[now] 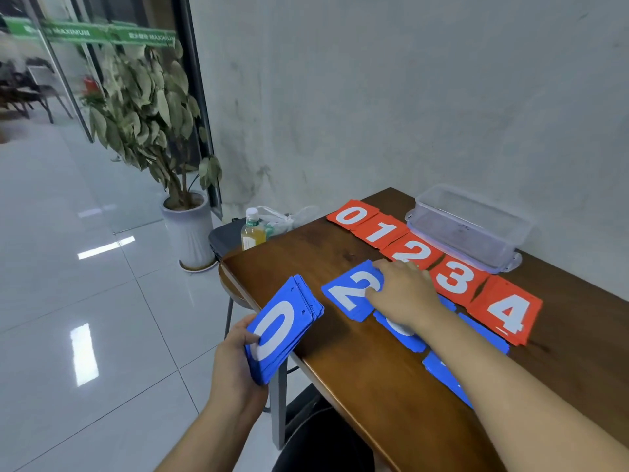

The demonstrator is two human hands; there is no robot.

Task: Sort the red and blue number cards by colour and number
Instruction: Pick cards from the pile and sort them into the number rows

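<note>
The left hand [238, 356], off the near-left edge of the dark brown wooden table [357, 376], grips a thick stack of blue number cards [282, 330] by its near end, thumb on the top card, which shows a white 0. The right hand [403, 294] reaches across the table and lies on the blue card with a white 2 [349, 294], the top of a small blue pile. Its fingers stretch along the card's far edge and the thumb rests on the face; whether any finger curls under the card cannot be told.

Behind this hand a row of red number cards runs along the table from far left to near right: red 0 card [350, 216], red 1 card [381, 231], red 2 card [415, 255], red 3 card [454, 281] and red 4 card [507, 316], each touching or just overlapping its neighbour. More blue cards lie partly hidden under the right forearm: one [403, 335] just beside the blue 2, another [485, 333] in front of the red 4, a third [442, 373] nearer the table's near edge; their numbers do not show.

A clear rectangular plastic container [469, 226] stands against the grey wall beyond the red row. Off the table's far end stand a bottle of yellow drink with a white cap [253, 229] and a leafy plant in a white ribbed pot [187, 226] on the glossy tiled floor
</note>
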